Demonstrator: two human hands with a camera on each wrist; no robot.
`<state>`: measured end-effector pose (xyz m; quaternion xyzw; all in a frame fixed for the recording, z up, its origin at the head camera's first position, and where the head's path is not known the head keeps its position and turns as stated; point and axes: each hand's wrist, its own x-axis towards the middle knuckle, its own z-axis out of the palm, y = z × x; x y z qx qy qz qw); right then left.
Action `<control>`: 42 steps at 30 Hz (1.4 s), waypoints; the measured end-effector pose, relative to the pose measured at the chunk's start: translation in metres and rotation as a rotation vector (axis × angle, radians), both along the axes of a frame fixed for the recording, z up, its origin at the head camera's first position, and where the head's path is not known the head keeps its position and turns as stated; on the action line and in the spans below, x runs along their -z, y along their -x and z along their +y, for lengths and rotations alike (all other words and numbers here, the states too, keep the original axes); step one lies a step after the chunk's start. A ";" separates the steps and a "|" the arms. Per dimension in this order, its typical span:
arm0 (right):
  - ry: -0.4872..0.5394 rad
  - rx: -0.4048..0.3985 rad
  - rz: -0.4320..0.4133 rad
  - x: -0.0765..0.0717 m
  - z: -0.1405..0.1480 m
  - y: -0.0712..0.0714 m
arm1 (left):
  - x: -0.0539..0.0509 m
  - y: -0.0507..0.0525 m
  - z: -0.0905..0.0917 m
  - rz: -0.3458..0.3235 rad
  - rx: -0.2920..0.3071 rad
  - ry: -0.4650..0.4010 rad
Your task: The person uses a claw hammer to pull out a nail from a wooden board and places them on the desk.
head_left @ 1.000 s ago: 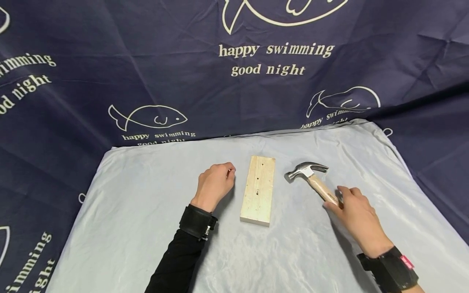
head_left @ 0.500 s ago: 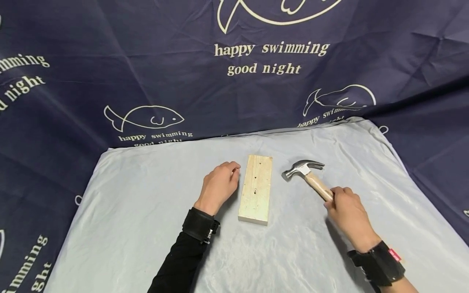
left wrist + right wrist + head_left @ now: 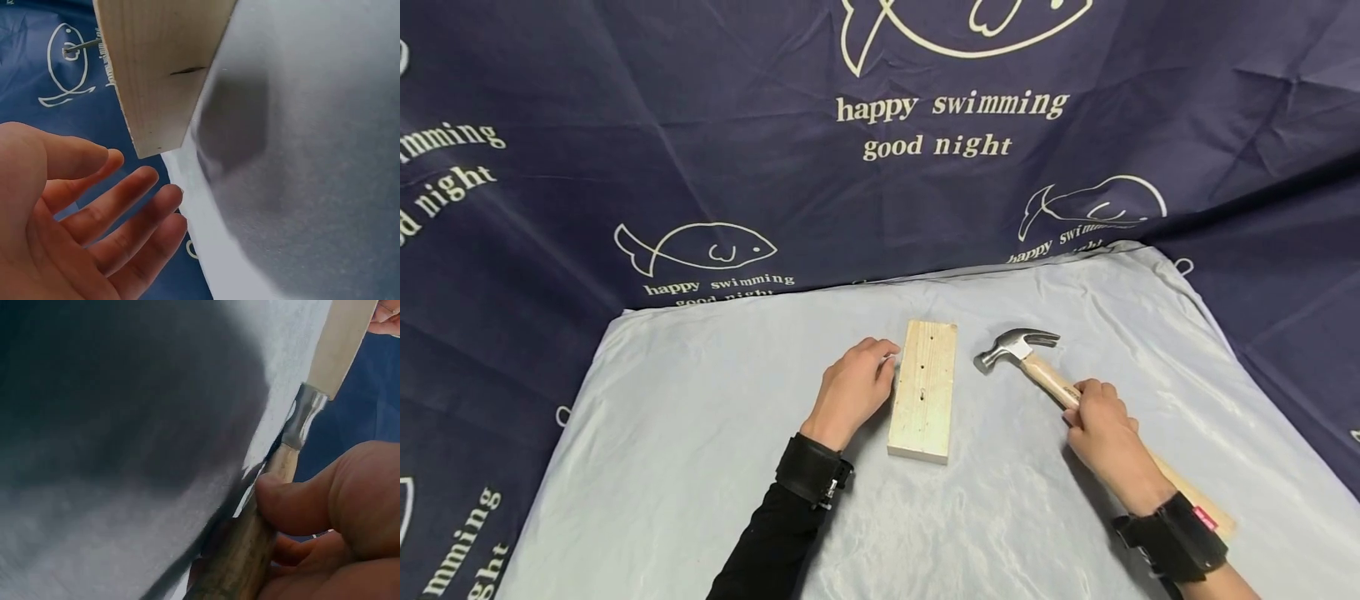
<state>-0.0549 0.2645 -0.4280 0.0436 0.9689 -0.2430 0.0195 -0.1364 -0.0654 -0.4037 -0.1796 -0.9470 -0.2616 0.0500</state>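
Observation:
A pale wooden block (image 3: 922, 425) lies lengthwise on the cloth, with small dark holes along its top face. A thin nail (image 3: 81, 46) juts from that face in the left wrist view. Just left of the block is my left hand (image 3: 853, 390), its fingers loosely bent and holding nothing. To the right, a claw hammer (image 3: 1049, 379) lies slanted, its steel head toward the block. My right hand (image 3: 1108, 442) grips its wooden handle at mid-length, thumb along the side in the right wrist view. The handle's rear end shows beyond the wrist.
A pale, shiny cloth (image 3: 700, 467) covers the table. Behind it and at the sides hangs a dark blue curtain (image 3: 820, 192) with white fish drawings and lettering. Both wrists wear black straps (image 3: 811, 471).
My right hand has closed round the hammer handle, and the handle's rear end has come into view. My left hand has drifted right, nearer the block. The head view has shifted slightly.

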 end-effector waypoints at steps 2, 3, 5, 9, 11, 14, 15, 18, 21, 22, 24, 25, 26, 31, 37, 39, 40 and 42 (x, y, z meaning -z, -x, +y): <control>0.009 -0.005 0.009 0.001 0.001 -0.001 | 0.001 -0.001 0.000 -0.004 0.000 0.005; 0.018 -0.010 0.016 0.000 0.002 -0.001 | 0.001 -0.001 0.000 -0.006 -0.001 0.005; 0.036 -0.020 0.042 -0.001 0.003 -0.001 | 0.001 -0.001 -0.001 -0.010 -0.001 0.003; 0.062 -0.041 0.131 -0.008 0.002 0.000 | 0.000 0.001 -0.002 -0.027 -0.010 -0.003; 0.059 -0.047 0.185 -0.011 0.001 0.000 | 0.000 0.001 -0.002 -0.038 -0.013 -0.006; 0.062 -0.054 0.244 -0.016 -0.004 0.000 | -0.002 0.001 -0.003 -0.043 -0.010 -0.027; 0.068 -0.057 0.246 -0.018 -0.005 -0.001 | -0.002 0.001 -0.004 -0.046 -0.008 -0.036; 0.086 -0.065 0.247 -0.022 -0.010 -0.002 | -0.004 0.001 -0.004 -0.055 0.003 -0.066; 0.087 -0.069 0.258 -0.026 -0.013 -0.004 | -0.007 0.001 -0.002 -0.046 0.021 -0.065; 0.086 -0.074 0.270 -0.027 -0.014 -0.005 | -0.008 0.001 -0.002 -0.033 0.028 -0.062; 0.081 -0.088 0.292 -0.030 -0.015 -0.007 | -0.011 0.002 -0.001 -0.009 0.035 -0.060; 0.079 -0.097 0.307 -0.031 -0.016 -0.008 | -0.013 0.002 0.000 0.005 0.037 -0.063; 0.079 -0.107 0.322 -0.032 -0.017 -0.008 | -0.015 0.002 0.000 0.014 0.039 -0.071; 0.079 -0.170 0.413 -0.037 -0.024 -0.008 | -0.024 0.004 0.003 -0.007 0.070 -0.145; 0.068 -0.229 0.477 -0.041 -0.032 -0.005 | -0.029 0.006 0.007 -0.080 0.141 -0.230; 0.063 -0.246 0.495 -0.043 -0.034 -0.004 | -0.030 0.007 0.007 -0.117 0.154 -0.281; 0.058 -0.255 0.506 -0.043 -0.035 -0.004 | -0.031 0.007 0.007 -0.137 0.162 -0.310; 0.052 -0.274 0.524 -0.045 -0.037 -0.003 | -0.033 0.007 0.007 -0.181 0.173 -0.365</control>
